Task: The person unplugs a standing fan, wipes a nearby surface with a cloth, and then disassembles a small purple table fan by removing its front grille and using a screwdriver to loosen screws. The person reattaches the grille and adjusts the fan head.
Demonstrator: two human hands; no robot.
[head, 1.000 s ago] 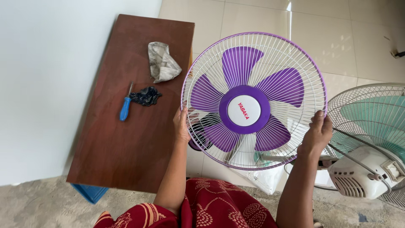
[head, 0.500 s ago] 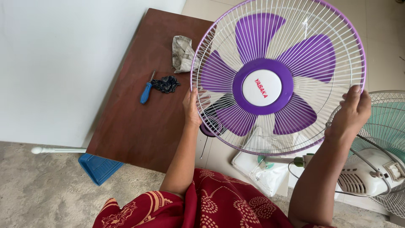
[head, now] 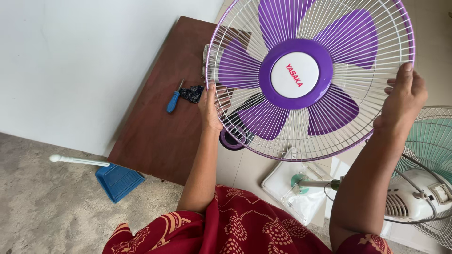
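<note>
A round fan head (head: 301, 75) with a white wire guard, a purple rim and purple blades is held up in front of me, its face toward the camera. My left hand (head: 210, 106) grips the guard's left edge. My right hand (head: 402, 99) grips its right edge. A purple and white hub cap sits at the centre. Part of a purple piece (head: 230, 140) shows under the lower left of the guard.
A brown wooden board (head: 160, 127) lies on the floor with a blue-handled screwdriver (head: 173, 99) and a dark small bundle (head: 192, 93). A blue dustpan (head: 117, 180) with a white handle lies at lower left. A teal fan (head: 426, 188) lies at right, a white fan base (head: 292, 188) below.
The fan head has risen and come nearer the camera, filling more of the view. Both hands keep their hold on the guard's edges. The view has shifted, showing the dustpan.
</note>
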